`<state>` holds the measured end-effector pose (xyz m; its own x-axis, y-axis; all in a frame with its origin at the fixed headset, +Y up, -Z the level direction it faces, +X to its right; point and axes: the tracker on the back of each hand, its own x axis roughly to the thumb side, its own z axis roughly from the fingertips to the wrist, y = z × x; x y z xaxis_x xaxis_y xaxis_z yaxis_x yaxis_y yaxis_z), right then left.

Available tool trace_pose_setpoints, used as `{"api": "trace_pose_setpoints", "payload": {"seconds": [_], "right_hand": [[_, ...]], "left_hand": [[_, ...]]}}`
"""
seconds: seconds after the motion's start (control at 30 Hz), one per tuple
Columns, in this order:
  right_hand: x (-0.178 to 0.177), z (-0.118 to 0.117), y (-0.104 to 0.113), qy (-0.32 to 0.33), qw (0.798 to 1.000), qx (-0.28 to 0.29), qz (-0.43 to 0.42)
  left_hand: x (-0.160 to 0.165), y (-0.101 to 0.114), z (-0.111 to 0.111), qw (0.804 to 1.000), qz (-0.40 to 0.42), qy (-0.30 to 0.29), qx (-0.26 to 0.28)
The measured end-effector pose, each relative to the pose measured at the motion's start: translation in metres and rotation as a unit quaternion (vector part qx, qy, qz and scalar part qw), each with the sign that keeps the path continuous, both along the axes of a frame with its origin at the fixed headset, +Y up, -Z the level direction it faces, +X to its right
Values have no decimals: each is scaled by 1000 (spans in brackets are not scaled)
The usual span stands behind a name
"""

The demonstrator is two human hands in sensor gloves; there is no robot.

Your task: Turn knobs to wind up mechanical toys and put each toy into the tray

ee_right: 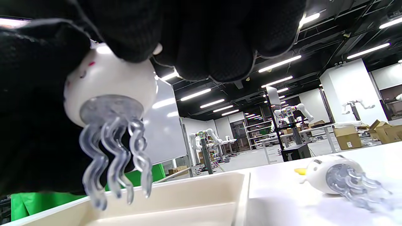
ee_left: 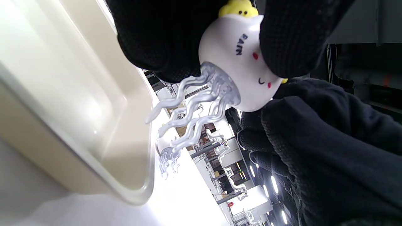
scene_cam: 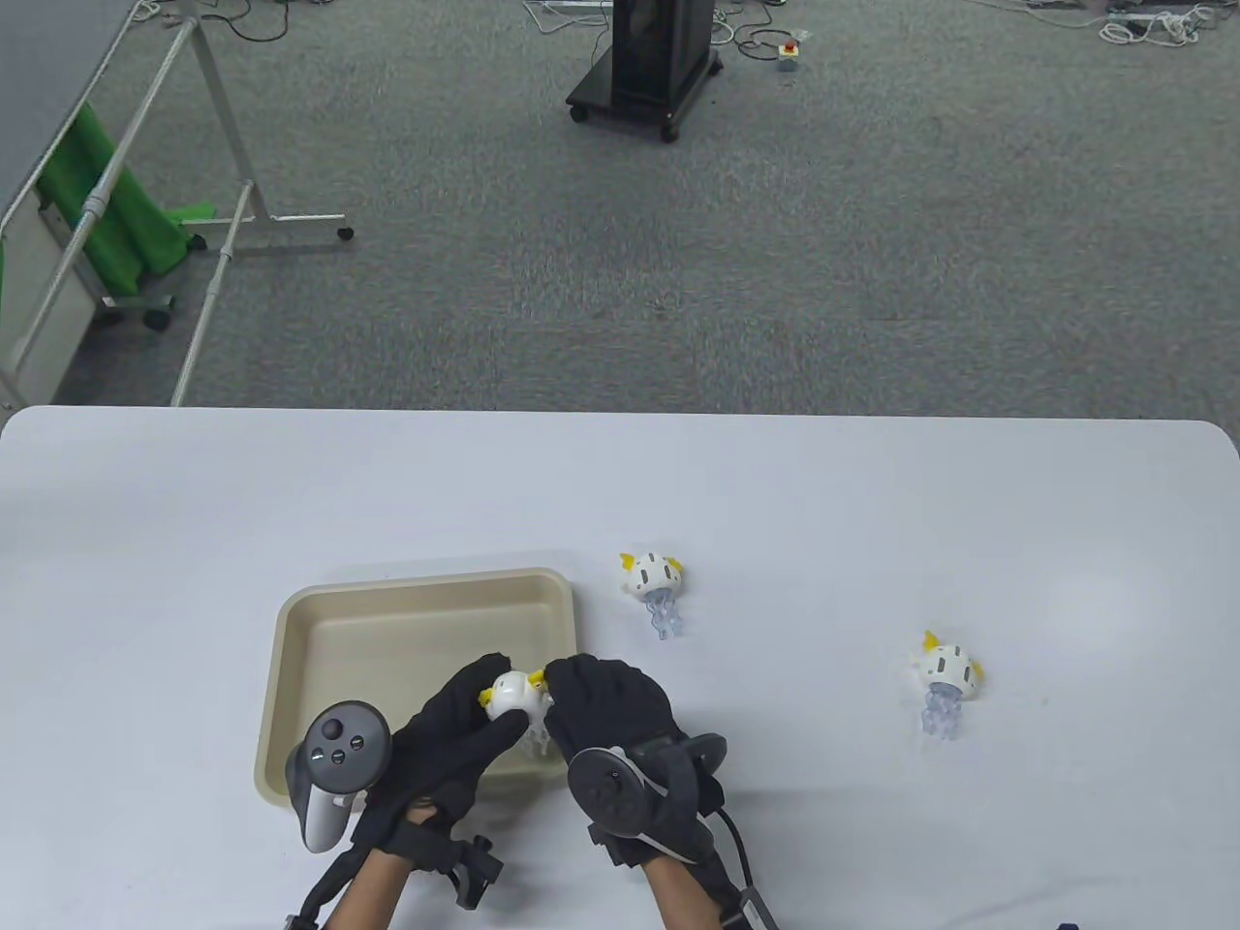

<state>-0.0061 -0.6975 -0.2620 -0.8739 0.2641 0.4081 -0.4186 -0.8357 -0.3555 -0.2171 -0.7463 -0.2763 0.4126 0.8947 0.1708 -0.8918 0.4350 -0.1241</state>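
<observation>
Bright, even overhead light – soft shadows, ceiling strips glare, wrist views distorted at edges.

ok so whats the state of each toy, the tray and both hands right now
held toy: lifted above the tray, gripped by both hands
left hand: grips the toy's body
right hand: pinches the toy's side
tray: holds no toy
middle toy: lying on the table
far right toy: lying on the table
</observation>
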Motion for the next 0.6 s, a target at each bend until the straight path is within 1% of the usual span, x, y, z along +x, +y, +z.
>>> {"api": "trace_pose_setpoints", "payload": {"seconds": [0.1,0.17,0.23,0.37,0.43,0.53,0.6], "right_hand": [[0,0,1,-4,1000,0,-2],[2,-2,0,-3,1000,-14,-17],[6,-7,-2,-3,998,-38,-46],[15,-14,-5,-1,987,-92,-135],[22,-20,-9,-7,972,-131,-193],[29,-27,-16,-20,942,-191,-277],[33,-28,-23,-48,909,-235,-341]], "left_hand": [[0,0,0,1000,-1,-3,0],[1,-1,0,1000,1,-4,-2],[1,-1,0,1000,4,-6,-5],[2,0,0,1000,5,-13,-4],[4,-1,0,1000,4,-14,-4],[4,-1,0,1000,-4,-20,-4],[6,0,0,1000,-9,-27,-1]]}}
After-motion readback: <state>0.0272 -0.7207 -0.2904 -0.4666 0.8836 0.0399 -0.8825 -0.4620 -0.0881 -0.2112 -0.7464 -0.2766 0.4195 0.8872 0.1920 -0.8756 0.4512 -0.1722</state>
